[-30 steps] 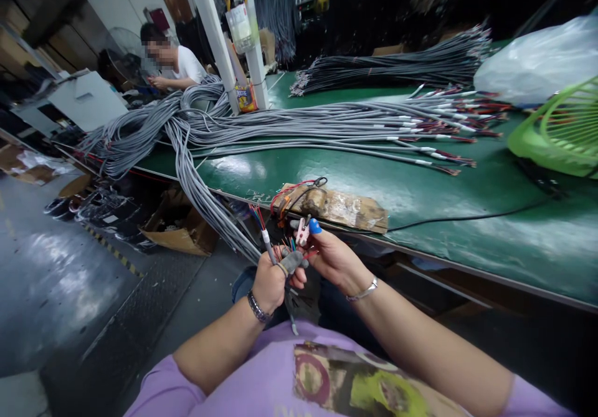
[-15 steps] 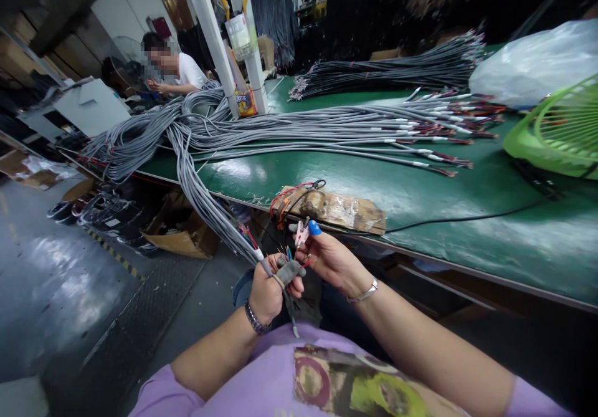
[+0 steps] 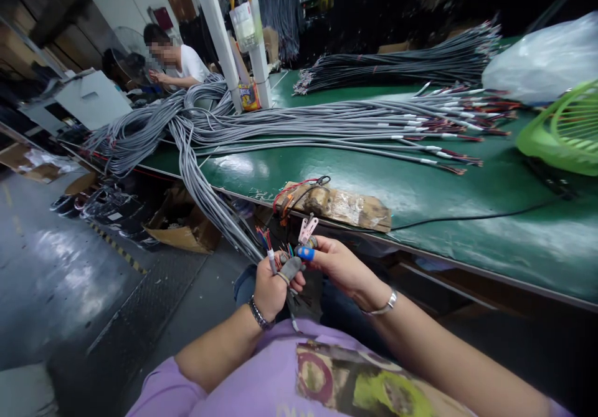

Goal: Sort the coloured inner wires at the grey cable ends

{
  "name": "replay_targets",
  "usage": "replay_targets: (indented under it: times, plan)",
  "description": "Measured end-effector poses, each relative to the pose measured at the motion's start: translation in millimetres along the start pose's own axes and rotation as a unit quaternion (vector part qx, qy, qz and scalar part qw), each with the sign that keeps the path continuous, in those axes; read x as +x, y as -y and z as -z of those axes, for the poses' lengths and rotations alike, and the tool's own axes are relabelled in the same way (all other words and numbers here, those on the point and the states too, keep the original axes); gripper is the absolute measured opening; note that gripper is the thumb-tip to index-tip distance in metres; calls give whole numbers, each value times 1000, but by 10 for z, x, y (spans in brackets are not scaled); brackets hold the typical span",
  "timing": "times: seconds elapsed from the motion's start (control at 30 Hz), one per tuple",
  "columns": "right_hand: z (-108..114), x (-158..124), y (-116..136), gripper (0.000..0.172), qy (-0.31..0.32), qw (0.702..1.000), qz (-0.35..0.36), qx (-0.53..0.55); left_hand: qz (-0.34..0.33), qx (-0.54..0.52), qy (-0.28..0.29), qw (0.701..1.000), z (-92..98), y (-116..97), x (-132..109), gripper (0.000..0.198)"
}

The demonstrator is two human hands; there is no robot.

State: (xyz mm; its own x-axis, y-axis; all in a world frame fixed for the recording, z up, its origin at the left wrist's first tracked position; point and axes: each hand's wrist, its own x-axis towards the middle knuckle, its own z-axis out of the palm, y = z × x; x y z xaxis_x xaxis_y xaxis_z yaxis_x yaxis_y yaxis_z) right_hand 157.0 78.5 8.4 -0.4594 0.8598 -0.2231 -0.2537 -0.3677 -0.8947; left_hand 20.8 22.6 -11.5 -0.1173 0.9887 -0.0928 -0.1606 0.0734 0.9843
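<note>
My left hand point(image 3: 275, 285), with a grey cover on its thumb, is closed around a grey cable point(image 3: 272, 261) with thin coloured wires fanning out of its end. My right hand point(image 3: 343, 264) is closed in a pinch at the tips of bare coloured wires point(image 3: 289, 250) just beside the left thumb. Blue tape point(image 3: 305, 253) wraps its thumb. Directly above those fingertips stands a pink clip point(image 3: 308, 229); whether the fingers touch it I cannot tell. A bundle of grey cables point(image 3: 212, 208) drapes off the bench edge towards my left hand.
On the green bench point(image 3: 280, 161) lie a wooden block point(image 3: 357, 210) with red and black leads, long grey cables point(image 3: 299, 124) and black cables point(image 3: 397, 65). A green fan point(image 3: 560, 133) and a plastic bag point(image 3: 542, 62) stand right. A co-worker point(image 3: 187, 62) sits far left.
My right hand has moved from the pink clip down to the wires by my left thumb. The clip now stands tilted above the fingers. The left hand keeps its hold.
</note>
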Motion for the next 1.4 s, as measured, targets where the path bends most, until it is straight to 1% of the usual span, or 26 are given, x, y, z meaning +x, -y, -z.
replay_targets:
  times: [0.1, 0.2, 0.3, 0.4, 0.47, 0.53, 0.6, 0.7, 0.8, 0.9, 1.07, 1.13, 1.23, 1.33, 1.4]
  plan:
    - [-20, -24, -10, 30, -18, 1000, 18, -16, 0, -10, -21, 1000, 2, 3, -4, 36]
    - [-33, -54, -27, 28, -25, 999, 21, -12, 4, -21, -42, 999, 3, -7, 0, 36]
    - [12, -65, -58, 27, -4, 1000, 16, 5, 3, -40, -51, 998, -2, -48, 3, 36]
    - [122, -20, -91, 30, 10, 998, -3, 70, 3, -51, -39, 998, -15, -113, -1, 36]
    - [194, 47, -94, 35, -7, 991, -23, 130, 0, -56, -31, 998, -33, -157, -5, 36]
    - [226, 124, -73, 39, -17, 985, -41, 167, 1, -59, -26, 998, -58, -194, -1, 37]
    - [205, 189, -31, 40, -5, 983, -45, 178, 7, -59, -25, 998, -88, -217, 11, 38]
    - [114, 241, 27, 39, 9, 983, -25, 183, 15, -58, -22, 998, -128, -223, 42, 38]
    - [39, 261, 34, 39, -8, 981, -5, 195, 20, -54, -17, 998, -147, -204, 74, 37]
    - [14, 285, 0, 39, -29, 978, 8, 206, 32, -38, -10, 999, -152, -184, 95, 38]
    - [13, 301, -32, 38, -40, 974, -2, 222, 42, -28, -4, 999, -145, -181, 96, 40]
    - [27, 278, -33, 40, -32, 973, -13, 229, 38, -31, -6, 999, -126, -179, 80, 40]
    - [85, 194, -42, 44, 8, 975, -52, 214, 28, -36, -12, 999, -74, -148, 40, 40]
    - [162, 59, -61, 44, 51, 982, -94, 154, 18, -26, -11, 999, -12, -80, -4, 37]
    - [190, -34, -68, 41, 62, 989, -92, 98, 11, -12, -7, 1000, 21, -31, -28, 36]
